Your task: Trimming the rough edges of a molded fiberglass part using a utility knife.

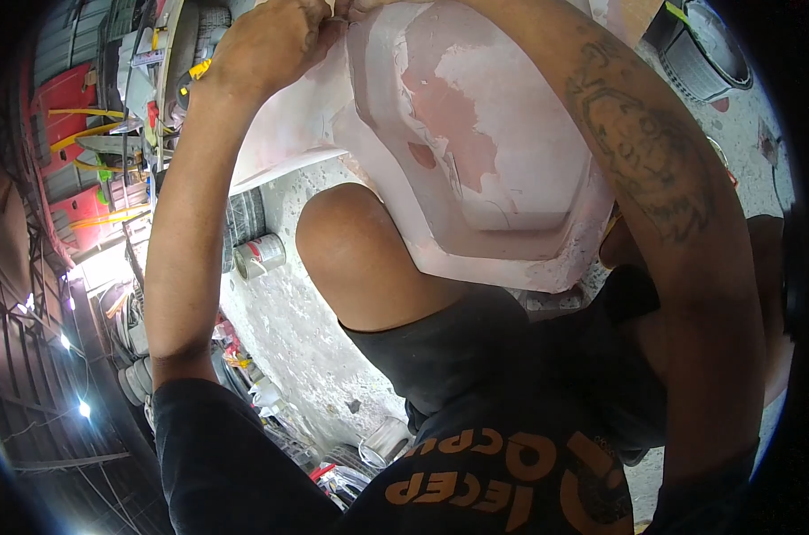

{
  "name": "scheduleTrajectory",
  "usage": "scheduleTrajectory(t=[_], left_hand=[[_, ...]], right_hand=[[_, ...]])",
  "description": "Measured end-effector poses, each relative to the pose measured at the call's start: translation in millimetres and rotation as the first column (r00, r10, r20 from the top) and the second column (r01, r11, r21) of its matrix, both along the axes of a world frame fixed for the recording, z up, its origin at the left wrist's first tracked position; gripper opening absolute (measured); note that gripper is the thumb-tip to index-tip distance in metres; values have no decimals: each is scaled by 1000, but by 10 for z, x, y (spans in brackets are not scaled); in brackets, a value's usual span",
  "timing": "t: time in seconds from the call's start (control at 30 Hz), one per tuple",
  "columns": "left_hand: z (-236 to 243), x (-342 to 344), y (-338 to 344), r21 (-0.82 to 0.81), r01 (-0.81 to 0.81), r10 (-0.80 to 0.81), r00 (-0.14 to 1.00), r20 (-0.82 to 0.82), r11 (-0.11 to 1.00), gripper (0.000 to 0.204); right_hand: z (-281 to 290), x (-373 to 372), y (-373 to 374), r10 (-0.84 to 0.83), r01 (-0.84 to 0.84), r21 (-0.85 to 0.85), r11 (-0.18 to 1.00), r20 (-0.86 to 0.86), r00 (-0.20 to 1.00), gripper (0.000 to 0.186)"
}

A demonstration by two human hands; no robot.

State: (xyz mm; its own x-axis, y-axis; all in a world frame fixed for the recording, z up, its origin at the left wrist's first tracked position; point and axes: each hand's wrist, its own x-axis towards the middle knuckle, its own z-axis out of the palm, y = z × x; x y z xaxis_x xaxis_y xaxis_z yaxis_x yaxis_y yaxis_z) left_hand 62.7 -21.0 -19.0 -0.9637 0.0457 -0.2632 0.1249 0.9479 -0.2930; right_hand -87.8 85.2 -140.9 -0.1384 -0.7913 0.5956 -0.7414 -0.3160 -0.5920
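A large moulded panel [511, 116], whitish pink with reddish-brown bare patches and a raised, angular rim, lies in front of me by my bent knee. At the top edge of the picture, my left hand [275, 45] is over the panel's far left part, its fingers curled closed. What it holds, if anything, is hidden. My right hand [373, 7] shows only as a sliver at the top edge, close beside the left one above the panel. Its fingers are cut off by the picture's edge. My right forearm arches over the panel's right side.
A paint can [260, 256] stands on the mottled floor left of my knee, and another can [385, 443] is lower down. A dark bucket [703, 53] sits at the upper right. Red panels [66, 143] and cluttered shelves line the left side. Several lamps glow at the lower left.
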Motion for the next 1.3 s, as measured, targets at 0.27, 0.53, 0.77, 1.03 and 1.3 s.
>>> scheduleTrajectory(t=[0.27, 0.53, 0.77, 1.03, 1.3], left_hand=[[10, -2, 19, 21, -10, 10, 1000, 9, 1000, 29], [59, 57, 125, -12, -104, 105, 993, 62, 994, 42], [392, 248, -84, 165, -221, 204, 972, 114, 961, 39], [249, 606, -152, 268, -241, 275, 957, -96, 933, 32], [362, 753, 109, 307, -285, 322, 944, -77, 908, 39]], right_hand=[[39, 69, 62, -35, 32, 56, 998, 55, 998, 23], [-6, 18, 23, -32, 30, 38, 999, 35, 999, 23], [-102, -52, -65, -4, 17, -92, 996, 143, 990, 17], [-358, -180, -106, -183, 284, -405, 869, 270, 945, 15], [-4, -10, 102, -25, 29, -13, 999, 223, 975, 28]])
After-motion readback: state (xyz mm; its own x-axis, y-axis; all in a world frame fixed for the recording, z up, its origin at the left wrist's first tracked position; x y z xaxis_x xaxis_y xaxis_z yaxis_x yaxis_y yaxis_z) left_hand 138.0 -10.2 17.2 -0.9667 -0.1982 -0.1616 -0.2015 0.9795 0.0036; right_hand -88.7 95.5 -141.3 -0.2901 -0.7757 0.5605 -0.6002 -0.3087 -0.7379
